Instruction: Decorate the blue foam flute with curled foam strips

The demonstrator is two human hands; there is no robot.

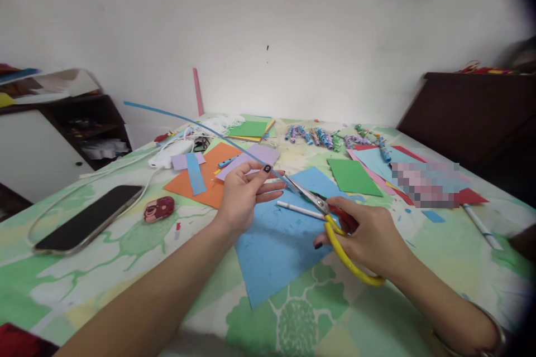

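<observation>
My left hand pinches a long, thin blue paper strip near one end; the rest of it arcs up and away to the left. In my right hand is a pair of scissors with one yellow and one red handle. The blade tips lie right by the strip's end, beside my left fingertips. I cannot tell whether the blades touch the strip. Beneath both hands lies a blue paper sheet with small scraps on it. A white pen-like stick rests there under the scissors.
Orange paper and a phone lie to the left, near a white power strip with cables. A green sheet is on the right. Several curled paper pieces sit toward the wall. Another white stick lies far right.
</observation>
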